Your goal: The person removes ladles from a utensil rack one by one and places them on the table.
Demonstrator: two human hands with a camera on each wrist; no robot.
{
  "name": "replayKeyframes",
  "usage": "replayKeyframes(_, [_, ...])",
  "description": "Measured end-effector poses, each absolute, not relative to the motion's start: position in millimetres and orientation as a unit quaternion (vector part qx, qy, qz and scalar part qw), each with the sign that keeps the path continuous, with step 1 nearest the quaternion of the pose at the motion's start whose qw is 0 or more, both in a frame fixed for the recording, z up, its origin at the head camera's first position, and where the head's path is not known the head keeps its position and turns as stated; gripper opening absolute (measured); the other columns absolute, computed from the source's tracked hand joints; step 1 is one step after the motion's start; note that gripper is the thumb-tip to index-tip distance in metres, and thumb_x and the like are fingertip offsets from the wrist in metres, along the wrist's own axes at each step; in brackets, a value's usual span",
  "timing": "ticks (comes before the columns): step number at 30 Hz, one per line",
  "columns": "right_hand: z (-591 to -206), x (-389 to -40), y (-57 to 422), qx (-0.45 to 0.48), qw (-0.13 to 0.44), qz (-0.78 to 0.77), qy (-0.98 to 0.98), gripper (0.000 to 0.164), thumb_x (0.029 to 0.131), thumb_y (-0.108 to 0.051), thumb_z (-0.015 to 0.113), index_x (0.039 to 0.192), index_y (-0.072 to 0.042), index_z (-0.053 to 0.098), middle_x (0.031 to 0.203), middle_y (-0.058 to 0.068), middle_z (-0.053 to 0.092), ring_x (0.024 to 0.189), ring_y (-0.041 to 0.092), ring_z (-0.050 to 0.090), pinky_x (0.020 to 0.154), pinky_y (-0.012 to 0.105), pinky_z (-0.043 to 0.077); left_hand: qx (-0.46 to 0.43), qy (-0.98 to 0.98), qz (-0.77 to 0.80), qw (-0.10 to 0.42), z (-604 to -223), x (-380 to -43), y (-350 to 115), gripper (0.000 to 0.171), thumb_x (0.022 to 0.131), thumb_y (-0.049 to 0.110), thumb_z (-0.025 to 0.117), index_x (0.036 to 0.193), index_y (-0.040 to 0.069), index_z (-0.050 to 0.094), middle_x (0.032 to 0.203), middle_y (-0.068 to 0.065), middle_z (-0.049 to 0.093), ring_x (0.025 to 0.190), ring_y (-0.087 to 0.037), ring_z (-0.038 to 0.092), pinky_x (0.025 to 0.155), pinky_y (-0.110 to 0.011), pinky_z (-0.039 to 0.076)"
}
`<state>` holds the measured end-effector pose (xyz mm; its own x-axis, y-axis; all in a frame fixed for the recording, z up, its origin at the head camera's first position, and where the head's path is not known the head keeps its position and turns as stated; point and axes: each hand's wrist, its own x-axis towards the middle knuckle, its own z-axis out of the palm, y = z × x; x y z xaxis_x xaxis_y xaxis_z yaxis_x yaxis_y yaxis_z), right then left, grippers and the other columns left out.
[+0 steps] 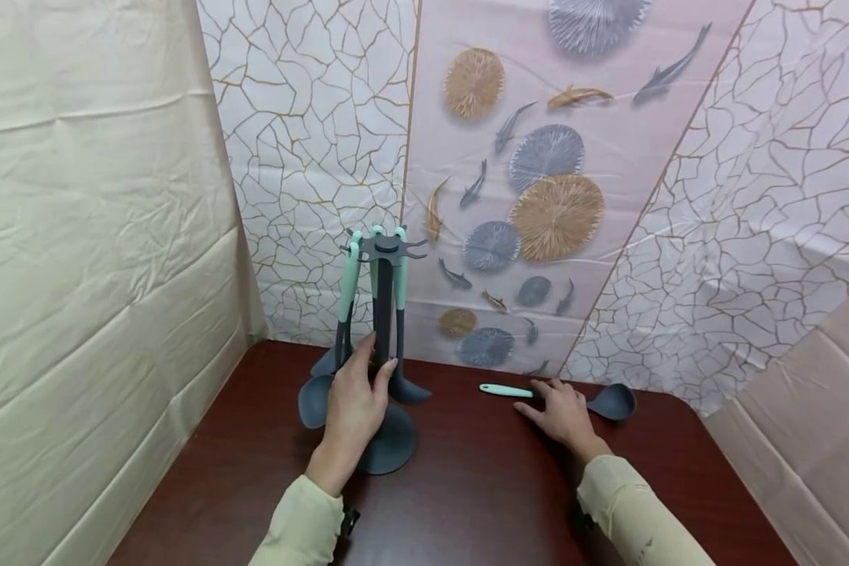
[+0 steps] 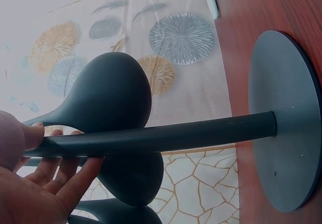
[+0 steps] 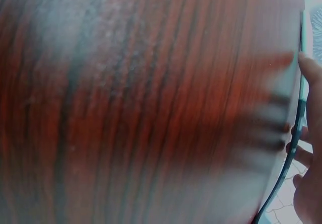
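Ok so from where I'm standing, the left grip (image 1: 357,401) is wrapped on the pole of a utensil stand (image 1: 385,314), thumb one side, fingers the other. The right grip (image 1: 564,410) is over the handle of a ladle (image 1: 613,402) lying on the tabletop (image 1: 467,495); can't tell if it's actually pinching it or just touching. The bowl sticks out on the outer side of that grip, the green handle end on the inner side.

Progress-wise, I'd call it mostly loaded: several utensils (image 1: 350,283) hang above and around the left grip, while the ladle is the only one I can see off the stand. A couple of prongs on the hook ring (image 1: 386,246) up top carry nothing.

Looks-wise, the tabletop is glossy reddish-brown wood grain. The base under the left grip is a flat matte grey disc. Utensil heads are smooth, dark and rounded, likely silicone, with mint handles. Past both grips there's a wrinkly cloth backdrop (image 1: 491,314) with fish and crackle lines.
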<state>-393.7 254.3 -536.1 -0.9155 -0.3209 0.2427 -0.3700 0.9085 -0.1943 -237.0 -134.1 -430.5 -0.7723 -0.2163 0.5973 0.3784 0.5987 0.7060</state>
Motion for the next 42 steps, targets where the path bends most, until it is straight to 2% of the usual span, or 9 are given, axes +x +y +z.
replayKeyframes(5, [-534,-394,256,0.181,0.095,0.12,-0.972,0.083,0.095,-0.07,0.065,0.15,-0.008,0.06,0.143,0.027,0.057,0.13,0.052,0.051,0.106,0.076,0.034,-0.049,-0.829,-0.444,0.337,-429,-237,-134,0.042,0.106,0.024,0.068,0.146,0.02,0.055,0.104,-0.006,0.072,0.089,-0.025,0.072,0.072,-0.049,0.058])
replayKeyframes(12, [-531,-393,254,0.184,0.096,0.124,-0.97,0.093,0.094,-0.08,0.056,0.153,-0.008,0.057,0.147,0.027,0.056,0.129,0.054,0.053,0.105,0.075,0.038,-0.048,-0.827,-0.447,0.337,-429,-236,-133,0.042,0.106,0.024,0.068,0.146,0.02,0.055,0.104,-0.005,0.072,0.09,-0.025,0.072,0.073,-0.05,0.058])
replayKeyframes(24, [-537,-392,257,0.179,0.095,0.115,-0.973,0.093,0.095,-0.08,0.055,0.159,-0.013,0.051,0.155,0.023,0.051,0.137,0.054,0.046,0.114,0.075,0.028,-0.049,-0.827,-0.445,0.34,-429,-237,-133,0.042,0.106,0.026,0.068,0.146,0.019,0.056,0.104,-0.006,0.073,0.09,-0.025,0.072,0.072,-0.05,0.059])
replayKeyframes(31, [-534,-394,259,0.176,0.08,0.106,-0.975,0.097,0.095,-0.082,0.05,0.164,-0.015,0.041,0.159,0.027,0.044,0.142,0.057,0.04,0.115,0.078,0.021,-0.046,-0.827,-0.444,0.341,-429,-237,-133,0.043,0.106,0.027,0.068,0.147,0.019,0.056,0.105,-0.007,0.073,0.09,-0.026,0.072,0.072,-0.051,0.059])
replayKeyframes(42, [-532,-391,265,0.168,0.079,0.114,-0.976,0.1,0.094,-0.082,0.052,0.167,-0.017,0.034,0.167,0.026,0.032,0.15,0.055,0.029,0.115,0.081,0.015,-0.045,-0.829,-0.442,0.339,-430,-236,-133,0.043,0.106,0.027,0.068,0.146,0.018,0.055,0.104,-0.007,0.072,0.088,-0.026,0.072,0.071,-0.05,0.058])
